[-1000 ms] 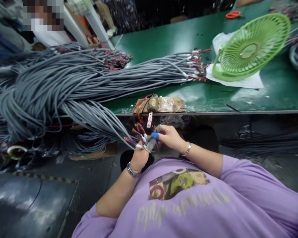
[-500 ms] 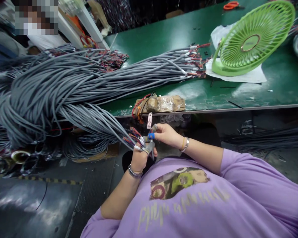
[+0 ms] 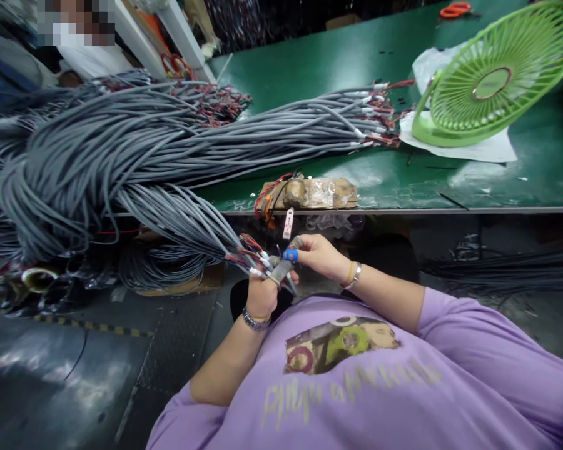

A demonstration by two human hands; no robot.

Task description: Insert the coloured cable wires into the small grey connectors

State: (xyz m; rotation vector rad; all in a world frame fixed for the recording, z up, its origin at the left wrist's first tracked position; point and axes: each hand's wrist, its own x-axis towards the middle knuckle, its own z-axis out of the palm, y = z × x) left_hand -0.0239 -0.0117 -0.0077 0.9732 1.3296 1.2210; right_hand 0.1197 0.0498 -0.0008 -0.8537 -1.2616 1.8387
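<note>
My left hand (image 3: 261, 297) is closed around a bunch of grey cables (image 3: 187, 215), gripping them just below their stripped ends, where thin coloured wires (image 3: 251, 245) fan out. The bunch slopes down to me over the near edge of the counter (image 3: 394, 192), so the ends I hold are in front of that edge, above my lap. My right hand (image 3: 326, 257) is nearly shut, thumb and finger drawn together beside my left thumb; I cannot tell whether a wire sits between them. A blue wrap (image 3: 291, 255) circles my right thumb. Right on the near edge lies a taped wooden block (image 3: 342, 192), a pale tag (image 3: 288, 224) hanging below it. A big cable pile (image 3: 75, 162) covers the counter's left end; toward the right, a green fan (image 3: 492, 84) stands on white sheeting (image 3: 488, 149).
</note>
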